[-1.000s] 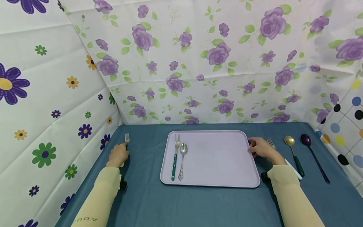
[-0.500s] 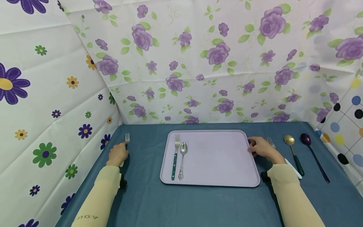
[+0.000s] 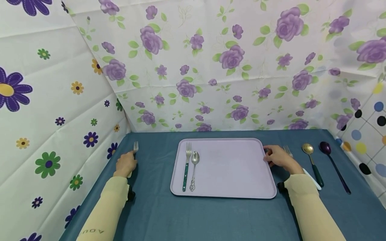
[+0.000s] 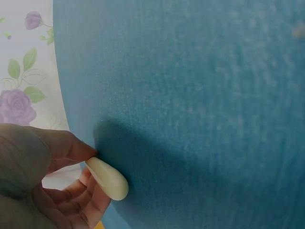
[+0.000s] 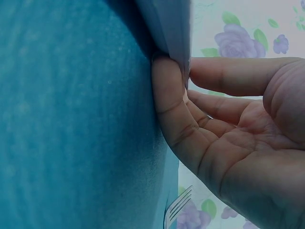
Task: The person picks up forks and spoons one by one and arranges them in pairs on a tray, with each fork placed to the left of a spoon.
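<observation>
Lilac and probably stiff plastic, so the tray (image 3: 232, 167) in the middle of the table should be light and not too fragile. Right hand (image 3: 278, 156) grips its right rim with a fingertip tucked under the edge, which seems a decent hold. Smooth face though, so I'd keep it level: the green-handled fork (image 3: 185, 175) and silver spoon (image 3: 195, 158) lying near its left side could slide. Left hand (image 3: 125, 164), over at the left, pinches the cream-handled fork (image 4: 110, 180). Looks light and stiff, maybe slippery on that rounded handle; mid-handle's the spot imo.
</observation>
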`<state>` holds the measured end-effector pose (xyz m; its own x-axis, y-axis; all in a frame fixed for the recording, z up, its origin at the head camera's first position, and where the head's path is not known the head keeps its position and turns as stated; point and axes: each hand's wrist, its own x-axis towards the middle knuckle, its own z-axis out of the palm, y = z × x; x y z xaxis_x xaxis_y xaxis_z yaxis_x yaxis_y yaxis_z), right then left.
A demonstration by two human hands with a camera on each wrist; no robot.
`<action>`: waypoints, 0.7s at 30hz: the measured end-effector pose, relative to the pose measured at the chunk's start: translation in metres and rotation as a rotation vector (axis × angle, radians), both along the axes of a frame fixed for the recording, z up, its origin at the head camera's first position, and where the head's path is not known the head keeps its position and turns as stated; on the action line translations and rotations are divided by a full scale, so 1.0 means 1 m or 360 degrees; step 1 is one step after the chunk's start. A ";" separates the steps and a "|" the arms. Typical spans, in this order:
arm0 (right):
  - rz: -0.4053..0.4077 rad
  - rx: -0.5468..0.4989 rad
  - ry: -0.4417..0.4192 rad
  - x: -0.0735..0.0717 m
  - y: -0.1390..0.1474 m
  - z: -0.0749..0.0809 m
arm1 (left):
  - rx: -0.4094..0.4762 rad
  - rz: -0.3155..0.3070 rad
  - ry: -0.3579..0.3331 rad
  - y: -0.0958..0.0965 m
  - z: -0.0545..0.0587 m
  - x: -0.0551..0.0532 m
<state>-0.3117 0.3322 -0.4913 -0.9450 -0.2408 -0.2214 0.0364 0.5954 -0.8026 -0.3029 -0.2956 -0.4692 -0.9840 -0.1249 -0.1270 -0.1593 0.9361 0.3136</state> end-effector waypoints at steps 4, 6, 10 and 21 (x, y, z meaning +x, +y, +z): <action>0.0008 -0.0007 0.0008 0.000 0.000 0.001 | 0.0005 -0.0002 0.0025 0.001 0.001 0.002; 0.0012 -0.0014 0.0007 0.000 0.000 0.001 | 0.0003 -0.0007 0.0047 0.002 0.001 0.003; 0.0017 -0.0013 0.0003 0.000 0.000 0.000 | 0.0007 -0.0003 0.0064 0.005 0.002 0.003; 0.0018 -0.0010 0.0023 0.001 -0.001 0.001 | 0.0050 -0.0019 0.0110 0.019 0.006 -0.001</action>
